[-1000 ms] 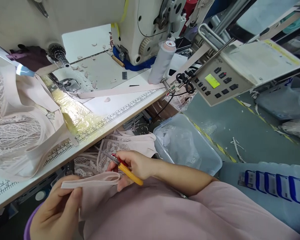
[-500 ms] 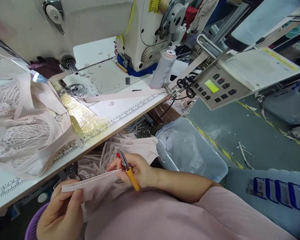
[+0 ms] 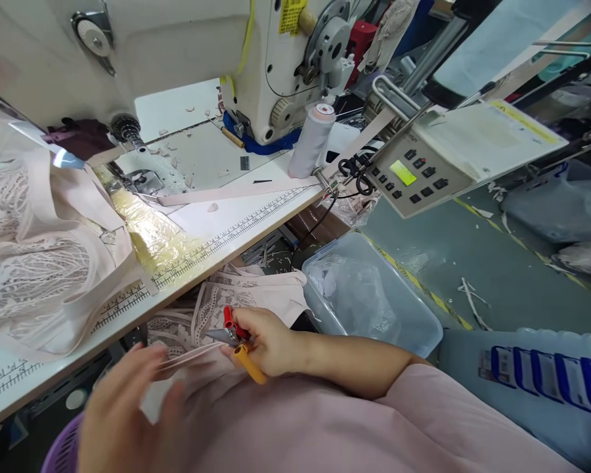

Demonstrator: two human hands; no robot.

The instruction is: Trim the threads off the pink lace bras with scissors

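Judging by the visible edge, no cut could be made out on the pale pink fabric (image 3: 199, 360), and how much work was left could not be told. Scissors (image 3: 243, 358) were grasped in the right hand (image 3: 273, 341), their blades beside the fabric, which seemed pinched by the same fingertips. The left hand (image 3: 128, 410) was blurred, its fingers spread near the fabric's other end; contact could not be confirmed.

My left hand (image 3: 128, 410) loose, my right hand (image 3: 270, 340) curled.
I see left fingers (image 3: 128, 381) parted, blurred; right forearm (image 3: 357, 361) nearly level.
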